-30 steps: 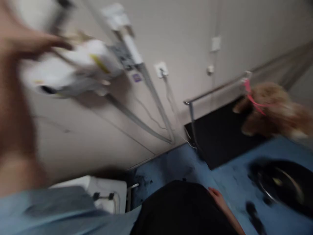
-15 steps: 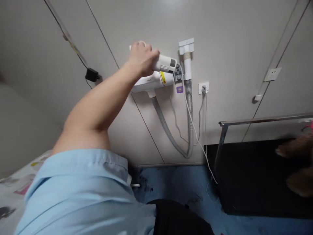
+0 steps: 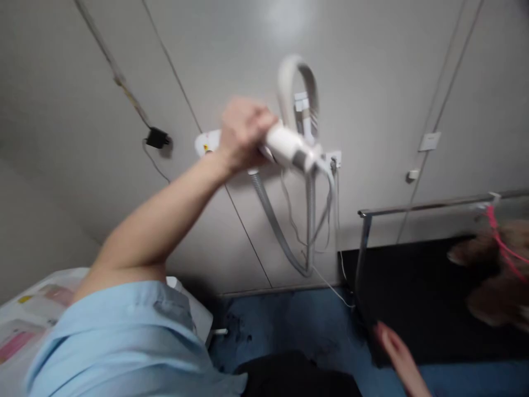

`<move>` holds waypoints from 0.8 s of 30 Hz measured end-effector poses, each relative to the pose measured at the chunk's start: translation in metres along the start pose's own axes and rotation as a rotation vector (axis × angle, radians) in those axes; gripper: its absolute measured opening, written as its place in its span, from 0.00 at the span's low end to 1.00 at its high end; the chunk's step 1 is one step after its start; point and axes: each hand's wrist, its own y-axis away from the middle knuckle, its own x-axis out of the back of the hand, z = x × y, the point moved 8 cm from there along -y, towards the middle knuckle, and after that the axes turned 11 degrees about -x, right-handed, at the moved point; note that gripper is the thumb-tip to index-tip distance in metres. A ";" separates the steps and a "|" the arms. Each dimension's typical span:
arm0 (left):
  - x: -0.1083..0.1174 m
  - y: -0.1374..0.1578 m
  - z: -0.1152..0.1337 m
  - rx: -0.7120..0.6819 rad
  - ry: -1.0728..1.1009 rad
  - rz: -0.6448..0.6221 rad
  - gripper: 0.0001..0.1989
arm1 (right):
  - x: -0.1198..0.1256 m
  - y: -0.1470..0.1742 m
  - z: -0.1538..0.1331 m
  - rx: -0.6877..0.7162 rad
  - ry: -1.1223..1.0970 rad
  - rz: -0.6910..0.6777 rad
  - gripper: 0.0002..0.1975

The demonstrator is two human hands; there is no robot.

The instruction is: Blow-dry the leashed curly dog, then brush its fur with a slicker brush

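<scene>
My left hand (image 3: pixel 248 132) is wrapped round the white handle of what looks like a hair dryer (image 3: pixel 285 144), held in front of the wall. A pale cord (image 3: pixel 330 179) leaves the handle's end, and a thick blurred loop (image 3: pixel 287 82) rises behind it. Beyond my hand, a white wall-mounted unit (image 3: pixel 203 144) with a ribbed grey hose (image 3: pixel 275 220) is partly hidden. My right hand (image 3: pixel 386 336) is low at the right, near the corner of the black table (image 3: pixel 413 298); motion smears its fingers.
A brown furry animal (image 3: pixel 487 298) with a pink cord (image 3: pixel 502 242) is on the black table, beside a metal rail (image 3: pixel 413 207). A black adapter (image 3: pixel 157 138) hangs on the left wall. White bags or packages (image 3: pixel 25 309) lie at lower left, above the blue floor (image 3: pixel 285 320).
My left hand has drawn the dryer down and away from the wall unit, its cord swinging. My right hand has come into view at lower right. The view has shifted slightly right.
</scene>
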 end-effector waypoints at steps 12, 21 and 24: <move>-0.245 0.063 0.410 -0.329 1.174 0.118 0.11 | 0.044 0.024 -0.148 0.251 -0.624 0.145 0.35; -0.327 0.037 0.546 0.593 1.880 -0.136 0.33 | 0.174 0.088 -0.158 0.769 -0.578 0.540 0.38; -0.329 0.010 0.565 0.502 1.880 -0.096 0.44 | 0.210 0.087 -0.154 0.655 -0.550 0.649 0.37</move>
